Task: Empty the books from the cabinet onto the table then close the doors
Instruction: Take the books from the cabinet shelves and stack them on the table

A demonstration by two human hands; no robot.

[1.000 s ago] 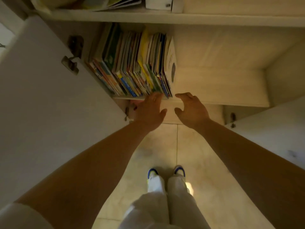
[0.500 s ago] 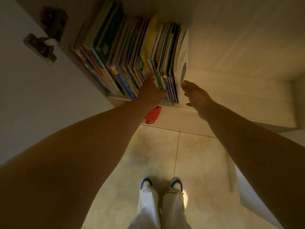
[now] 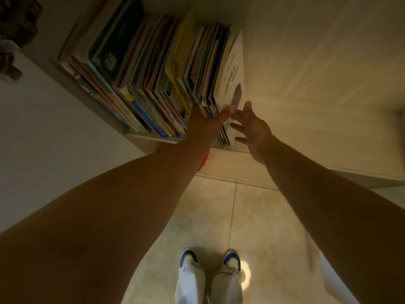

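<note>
Head view, looking down into the open cabinet (image 3: 317, 69). Dim, warm light.

Books (image 3: 153, 69) — a tight row of thin picture books standing upright on the cabinet shelf (image 3: 306, 128), packed against the left wall of the compartment. The right part of the shelf is bare. The rightmost book is a white-covered book (image 3: 232, 73) with a dark oval on its cover; its cover faces the bare side.

Left hand (image 3: 203, 126): reaches into the right end of the row from the front. The fingers go in among the spines and are hidden there; the thumb lies across the lower front of the white-covered book. It looks clamped on the last few books, fingers on one side and thumb on the other, though the finger side cannot be seen.

Right hand (image 3: 252, 128): just to the right of the white-covered book, palm turned toward its cover, fingers straight and spread. Fingertips are at or very near the cover's lower edge — contact cannot be confirmed. It holds nothing.

Left cabinet door (image 3: 54, 139) stands open, hinge hardware (image 3: 11, 62) at upper left. A red object (image 3: 203, 160) shows partly under the left forearm, below the shelf edge. Tiled floor (image 3: 252, 216) beneath, with white trousers and blue-toed shoes (image 3: 210, 257) at the bottom.
</note>
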